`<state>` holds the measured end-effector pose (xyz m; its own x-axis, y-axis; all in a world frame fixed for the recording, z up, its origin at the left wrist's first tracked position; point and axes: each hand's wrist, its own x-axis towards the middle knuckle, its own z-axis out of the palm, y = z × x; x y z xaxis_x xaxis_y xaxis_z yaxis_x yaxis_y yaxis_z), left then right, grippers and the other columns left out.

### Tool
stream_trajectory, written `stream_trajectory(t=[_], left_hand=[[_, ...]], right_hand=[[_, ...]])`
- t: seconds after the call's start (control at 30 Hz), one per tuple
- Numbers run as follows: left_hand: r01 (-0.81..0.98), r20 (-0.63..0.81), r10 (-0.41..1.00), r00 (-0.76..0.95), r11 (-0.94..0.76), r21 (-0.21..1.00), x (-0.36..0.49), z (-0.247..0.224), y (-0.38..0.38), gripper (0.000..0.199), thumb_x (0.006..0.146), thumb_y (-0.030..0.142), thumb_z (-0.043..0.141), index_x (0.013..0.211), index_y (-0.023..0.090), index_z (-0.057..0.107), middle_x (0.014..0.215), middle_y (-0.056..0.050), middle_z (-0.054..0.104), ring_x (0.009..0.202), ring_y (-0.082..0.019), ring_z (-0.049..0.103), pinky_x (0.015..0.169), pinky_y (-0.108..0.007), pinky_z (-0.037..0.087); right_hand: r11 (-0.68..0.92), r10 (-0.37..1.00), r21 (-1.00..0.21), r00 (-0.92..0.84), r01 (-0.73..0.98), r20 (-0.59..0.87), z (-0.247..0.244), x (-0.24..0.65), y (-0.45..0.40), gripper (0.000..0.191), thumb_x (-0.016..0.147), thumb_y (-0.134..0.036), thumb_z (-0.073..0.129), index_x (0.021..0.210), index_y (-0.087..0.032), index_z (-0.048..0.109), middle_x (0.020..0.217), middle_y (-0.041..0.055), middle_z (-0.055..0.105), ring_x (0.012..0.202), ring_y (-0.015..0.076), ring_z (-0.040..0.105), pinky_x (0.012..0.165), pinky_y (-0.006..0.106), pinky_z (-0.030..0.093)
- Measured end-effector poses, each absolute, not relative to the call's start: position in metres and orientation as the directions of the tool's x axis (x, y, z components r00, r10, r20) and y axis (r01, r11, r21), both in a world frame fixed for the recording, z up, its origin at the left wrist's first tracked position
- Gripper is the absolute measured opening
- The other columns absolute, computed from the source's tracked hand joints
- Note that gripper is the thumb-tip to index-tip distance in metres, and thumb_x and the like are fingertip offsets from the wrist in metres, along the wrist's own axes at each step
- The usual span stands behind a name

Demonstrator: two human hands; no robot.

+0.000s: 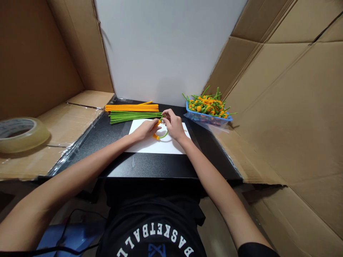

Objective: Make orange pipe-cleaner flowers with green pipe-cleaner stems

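Observation:
Above a white sheet of paper (150, 147), my left hand (146, 129) pinches an orange and green pipe cleaner piece (156, 136). Its orange part is coiled in tight turns, and a green stem bends round in an open loop below my fingers. My right hand (174, 125) is closed on the green stem near its upper end, close to the left fingertips. The fingers partly hide the piece. Just beyond my hands lie a bundle of green pipe cleaners (128, 117) and a bundle of orange pipe cleaners (131, 107).
A blue basket (207, 117) at the back right is heaped with orange and green pipe cleaner pieces (207, 103). A large roll of clear tape (40, 137) lies on cardboard at the left. Cardboard walls (294, 107) flank the black table (150, 165); a white panel stands behind.

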<state>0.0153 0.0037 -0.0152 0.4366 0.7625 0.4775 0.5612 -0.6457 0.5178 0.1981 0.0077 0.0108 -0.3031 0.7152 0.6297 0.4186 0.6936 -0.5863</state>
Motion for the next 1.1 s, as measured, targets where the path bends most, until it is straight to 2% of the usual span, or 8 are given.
stream_trajectory(t=[0.2, 0.4, 0.5, 0.57, 0.67, 0.83, 0.93, 1.1], left_hand=[[0.55, 0.48, 0.754, 0.449, -0.656, 0.517, 0.014, -0.014, 0.004, 0.015, 0.091, 0.037, 0.052, 0.087, 0.022, 0.054, 0.067, 0.0, 0.058, 0.056, -0.015, 0.047, 0.056, -0.029, 0.033], [0.457, 0.482, 0.819, 0.31, -0.573, 0.68, 0.016, -0.017, 0.003, 0.046, 0.078, 0.045, 0.074, 0.112, 0.019, 0.055, 0.086, -0.001, 0.069, 0.071, -0.017, 0.064, 0.062, -0.027, 0.048], [0.33, 0.483, 0.863, 0.149, -0.503, 0.798, 0.019, -0.019, 0.003, 0.046, 0.082, 0.048, 0.071, 0.114, 0.019, 0.056, 0.097, -0.005, 0.071, 0.069, -0.016, 0.069, 0.061, -0.027, 0.054], [0.269, 0.479, 0.873, 0.089, -0.485, 0.832, 0.021, -0.019, 0.002, 0.044, 0.086, 0.052, 0.067, 0.113, 0.018, 0.058, 0.095, -0.005, 0.071, 0.065, -0.015, 0.07, 0.059, -0.027, 0.056], [0.234, 0.523, 0.852, 0.028, -0.514, 0.825, 0.024, -0.016, 0.0, 0.042, 0.088, 0.053, 0.065, 0.108, 0.017, 0.063, 0.1, -0.008, 0.073, 0.065, -0.015, 0.072, 0.06, -0.026, 0.059], [0.231, 0.578, 0.812, -0.077, -0.549, 0.803, 0.026, -0.015, -0.002, 0.037, 0.089, 0.049, 0.066, 0.106, 0.016, 0.064, 0.106, -0.009, 0.073, 0.064, -0.014, 0.072, 0.057, -0.024, 0.059], [0.289, 0.608, 0.792, -0.061, -0.569, 0.77, 0.024, -0.015, -0.002, 0.033, 0.091, 0.046, 0.064, 0.105, 0.017, 0.064, 0.103, -0.008, 0.074, 0.065, -0.014, 0.072, 0.056, -0.022, 0.058], [0.395, 0.669, 0.742, 0.038, -0.626, 0.672, 0.02, -0.013, -0.003, 0.031, 0.094, 0.046, 0.061, 0.106, 0.018, 0.066, 0.097, -0.007, 0.076, 0.069, -0.015, 0.073, 0.058, -0.022, 0.056]], right_hand=[[0.673, 0.739, -0.606, -0.379, 0.423, 0.557, 0.011, 0.197, 0.006, 0.018, 0.087, -0.021, 0.051, 0.104, -0.021, 0.057, 0.07, -0.0027, 0.062, 0.069, 0.0162, 0.061, 0.072, 0.028, 0.047], [0.586, 0.803, -0.726, -0.138, 0.359, 0.58, 0.01, 0.194, 0.008, 0.017, 0.088, -0.027, 0.056, 0.104, -0.023, 0.054, 0.075, -0.0026, 0.063, 0.066, 0.0139, 0.063, 0.066, 0.026, 0.051], [0.565, 0.814, -0.766, -0.052, 0.305, 0.579, 0.006, 0.193, 0.009, 0.029, 0.085, -0.031, 0.064, 0.11, -0.024, 0.05, 0.08, -0.0031, 0.064, 0.064, 0.0128, 0.065, 0.064, 0.026, 0.052], [0.566, 0.809, -0.773, -0.015, 0.287, 0.587, 0.004, 0.19, 0.008, 0.03, 0.084, -0.03, 0.066, 0.108, -0.024, 0.05, 0.081, -0.0023, 0.065, 0.065, 0.0132, 0.067, 0.065, 0.026, 0.053], [0.553, 0.806, -0.779, 0.046, 0.294, 0.59, 0.004, 0.187, 0.005, 0.02, 0.083, -0.028, 0.065, 0.098, -0.022, 0.053, 0.079, -0.0005, 0.067, 0.068, 0.0149, 0.069, 0.066, 0.026, 0.055], [0.53, 0.792, -0.777, 0.128, 0.34, 0.597, 0.009, 0.186, 0.0, 0.018, 0.081, -0.03, 0.069, 0.093, -0.021, 0.059, 0.075, 0.0014, 0.069, 0.068, 0.0176, 0.069, 0.067, 0.029, 0.057], [0.547, 0.787, -0.758, 0.092, 0.356, 0.61, 0.01, 0.188, 0.001, 0.01, 0.085, -0.03, 0.064, 0.085, -0.019, 0.066, 0.078, 0.0052, 0.072, 0.07, 0.0198, 0.071, 0.069, 0.032, 0.058], [0.604, 0.721, -0.635, 0.008, 0.481, 0.693, 0.011, 0.195, 0.004, 0.016, 0.088, -0.027, 0.059, 0.085, -0.02, 0.074, 0.086, 0.0073, 0.075, 0.075, 0.0217, 0.07, 0.076, 0.035, 0.058]])
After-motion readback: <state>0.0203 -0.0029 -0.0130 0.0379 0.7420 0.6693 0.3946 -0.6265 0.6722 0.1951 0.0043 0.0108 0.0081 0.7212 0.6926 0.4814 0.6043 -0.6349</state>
